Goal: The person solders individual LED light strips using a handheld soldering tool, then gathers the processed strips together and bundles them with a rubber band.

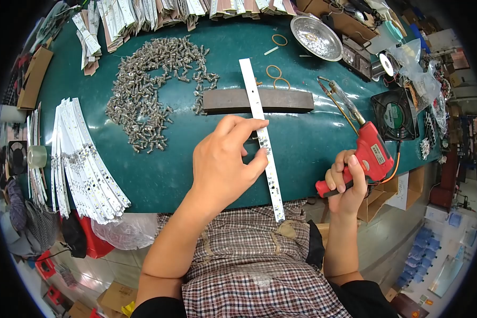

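My left hand is over a long white circuit strip, its thumb and index finger at the strip's edge near small components. The strip's upper part lies across a dark rectangular bar; its lower end reaches the table's front edge. Whether the fingers pinch a small part is hard to make out. My right hand is wrapped round the handle of a red soldering gun, whose metal tip and thin feed tube point up and left, to the right of the strip and apart from it.
A pile of small metal parts lies left of the bar. Fanned white strips stand at the left, more bundles along the back. At the right are a metal dish, a black fan and a solder spool.
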Demonstrator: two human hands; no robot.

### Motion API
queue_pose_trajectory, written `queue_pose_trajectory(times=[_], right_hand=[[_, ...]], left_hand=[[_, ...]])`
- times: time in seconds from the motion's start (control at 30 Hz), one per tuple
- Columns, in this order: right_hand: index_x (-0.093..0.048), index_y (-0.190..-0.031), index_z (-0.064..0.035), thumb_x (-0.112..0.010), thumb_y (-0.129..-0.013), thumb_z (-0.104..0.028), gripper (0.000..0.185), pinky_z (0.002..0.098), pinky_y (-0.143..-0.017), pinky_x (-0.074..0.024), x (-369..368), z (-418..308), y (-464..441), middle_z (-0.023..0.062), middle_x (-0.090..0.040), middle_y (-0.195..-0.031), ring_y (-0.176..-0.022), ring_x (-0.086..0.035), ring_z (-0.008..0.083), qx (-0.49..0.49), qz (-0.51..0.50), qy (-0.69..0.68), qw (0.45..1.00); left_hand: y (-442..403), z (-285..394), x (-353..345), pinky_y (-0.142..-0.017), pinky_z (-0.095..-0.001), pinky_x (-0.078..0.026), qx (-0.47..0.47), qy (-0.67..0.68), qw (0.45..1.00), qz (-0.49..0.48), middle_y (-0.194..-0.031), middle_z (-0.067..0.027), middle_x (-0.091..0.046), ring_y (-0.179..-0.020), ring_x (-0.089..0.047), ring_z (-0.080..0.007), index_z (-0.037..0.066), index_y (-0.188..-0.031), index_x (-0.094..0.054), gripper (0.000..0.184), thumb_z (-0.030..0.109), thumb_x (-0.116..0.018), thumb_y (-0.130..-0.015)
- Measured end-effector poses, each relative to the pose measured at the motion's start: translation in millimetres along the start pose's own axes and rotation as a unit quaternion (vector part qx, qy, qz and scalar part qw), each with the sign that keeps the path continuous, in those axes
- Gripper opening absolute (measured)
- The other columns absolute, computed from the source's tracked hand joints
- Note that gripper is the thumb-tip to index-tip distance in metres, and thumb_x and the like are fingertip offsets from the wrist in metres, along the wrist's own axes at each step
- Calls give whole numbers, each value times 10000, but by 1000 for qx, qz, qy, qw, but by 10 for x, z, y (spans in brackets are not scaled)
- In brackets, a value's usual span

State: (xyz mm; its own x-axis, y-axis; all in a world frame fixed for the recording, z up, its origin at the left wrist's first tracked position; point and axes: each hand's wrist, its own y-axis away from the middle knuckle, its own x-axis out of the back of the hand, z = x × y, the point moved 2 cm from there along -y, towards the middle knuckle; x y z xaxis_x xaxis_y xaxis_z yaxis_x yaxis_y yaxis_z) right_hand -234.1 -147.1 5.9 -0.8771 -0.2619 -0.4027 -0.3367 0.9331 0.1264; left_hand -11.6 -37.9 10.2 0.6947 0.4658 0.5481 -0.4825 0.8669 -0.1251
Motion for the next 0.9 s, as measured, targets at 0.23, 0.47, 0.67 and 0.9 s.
queue_pose_trajectory(times=[0.23,0.47,0.67,0.9], right_hand=[[-520,-950,-10,-563,-956,-140,137,247,-418,-387,46,10,62,86,-542,-793,-416,-369,63,-15,-9,-18,1000],[-494,-1125,26,-605,-917,-141,289,244,-398,-366,-123,-122,687,121,-552,-841,-421,-364,73,-9,-30,157,987],[-632,-1063,0,-691,-874,-34,201,308,-621,-492,-26,-176,995,57,-619,-863,-728,-614,142,-61,-130,349,926],[-670,-1003,16,-727,-829,-19,187,344,-634,-504,-60,-83,983,126,-655,-871,-729,-645,240,-35,-144,434,888]], left_hand=[[4,-10,-16,-626,-268,-503,7,3,1000,1,-1041,-39,-659,-663,-591,-131,112,-1181,-683,434,64,-756,-756],[-4,-83,-55,-618,-270,-504,-9,4,1000,14,-955,-32,-679,-650,-594,-127,100,-1163,-685,398,13,-711,-775],[-6,-100,-72,-595,-268,-499,-14,-13,999,33,-926,-20,-690,-617,-596,-116,97,-1109,-698,344,2,-704,-779],[-1,-113,-77,-586,-257,-496,0,10,999,50,-914,-24,-704,-600,-601,-110,85,-1038,-697,281,-5,-710,-772]])
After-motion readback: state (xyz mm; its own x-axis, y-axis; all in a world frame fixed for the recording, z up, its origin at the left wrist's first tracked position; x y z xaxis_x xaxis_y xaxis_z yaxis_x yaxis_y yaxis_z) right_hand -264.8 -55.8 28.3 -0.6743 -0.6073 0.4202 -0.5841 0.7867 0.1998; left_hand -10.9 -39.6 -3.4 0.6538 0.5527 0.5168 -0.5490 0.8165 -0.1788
